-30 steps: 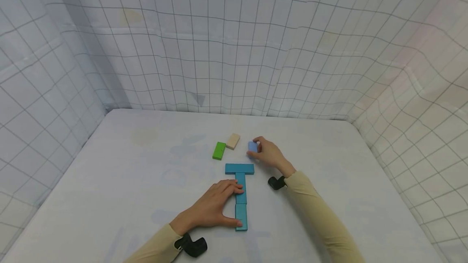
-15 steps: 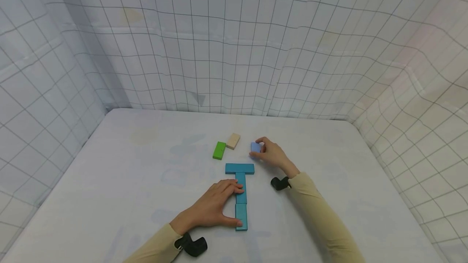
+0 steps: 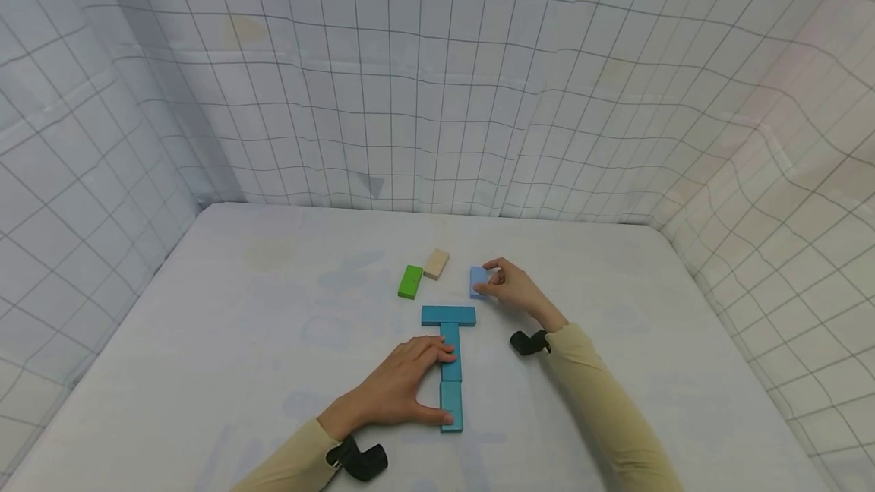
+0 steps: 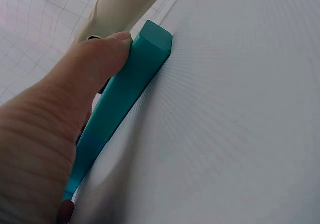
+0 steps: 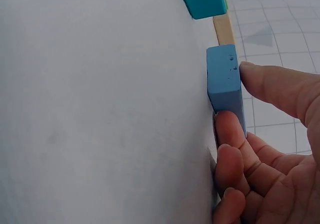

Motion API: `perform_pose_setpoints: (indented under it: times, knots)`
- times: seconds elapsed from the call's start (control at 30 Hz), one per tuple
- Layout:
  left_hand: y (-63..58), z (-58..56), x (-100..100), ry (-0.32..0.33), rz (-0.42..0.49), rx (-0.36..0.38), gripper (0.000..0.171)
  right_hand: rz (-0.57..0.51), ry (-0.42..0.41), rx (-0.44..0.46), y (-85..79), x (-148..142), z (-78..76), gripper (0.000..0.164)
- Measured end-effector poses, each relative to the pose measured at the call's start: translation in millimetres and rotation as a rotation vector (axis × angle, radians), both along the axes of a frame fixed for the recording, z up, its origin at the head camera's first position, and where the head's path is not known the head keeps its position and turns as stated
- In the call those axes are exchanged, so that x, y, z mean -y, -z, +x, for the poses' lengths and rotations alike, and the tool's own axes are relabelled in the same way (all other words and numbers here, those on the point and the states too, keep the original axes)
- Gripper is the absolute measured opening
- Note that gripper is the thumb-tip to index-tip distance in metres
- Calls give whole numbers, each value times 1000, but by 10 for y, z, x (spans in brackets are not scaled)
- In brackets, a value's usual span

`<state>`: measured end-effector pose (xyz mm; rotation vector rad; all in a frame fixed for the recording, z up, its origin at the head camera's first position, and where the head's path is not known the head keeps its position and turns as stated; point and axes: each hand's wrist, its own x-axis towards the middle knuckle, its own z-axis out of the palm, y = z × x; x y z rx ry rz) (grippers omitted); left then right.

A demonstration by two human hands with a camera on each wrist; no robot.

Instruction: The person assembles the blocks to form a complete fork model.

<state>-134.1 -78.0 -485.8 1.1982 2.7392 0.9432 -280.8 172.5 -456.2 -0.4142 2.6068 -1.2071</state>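
Now | left fingers [image 3: 437, 352] wide on two of three teal blocks [image 3: 451, 397] | right fingers [image 5: 230, 128] around one light-blue block [image 5: 224, 79]

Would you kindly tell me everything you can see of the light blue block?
The light blue block is a small, smooth rectangular piece, apparently painted wood, with dark specks on one face. It lies flat on the white table, beyond the right end of the teal crosspiece and apart from it. The thumb and one fingertip of the right hand appear to touch it.
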Motion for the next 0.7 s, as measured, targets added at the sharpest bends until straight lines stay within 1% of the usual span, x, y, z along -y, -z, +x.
perform_pose_setpoints:
  times: [0.13, 0.23, 0.3, 0.37, 0.43, 0.53, 0.6, 0.7]
  knots:
    - [5, 2, 3, 8, 9, -17, 75, 7, 4, -1, -1, -4, 14, 49]
    - [9, 1, 4, 14, 13, -27, 75, 10, -24, -27, -3, -25, 31, 50]
    - [10, 0, 5, 17, 15, -34, 75, 18, -64, -60, -4, -50, 42, 52]
    - [11, 0, 5, 17, 15, -37, 75, 23, -123, -97, 1, -85, 47, 54]
    - [11, 0, 5, 16, 13, -34, 75, 27, -176, -113, -7, -116, 49, 58]
    - [13, -1, 3, 10, 9, -19, 75, 29, -236, -100, -25, -157, 45, 65]
    - [11, 0, 5, 7, 7, -8, 76, 30, -244, -74, -50, -165, 43, 68]
    - [10, 1, 7, 9, 2, -9, 76, 49, -242, -62, -69, -166, 33, 70]
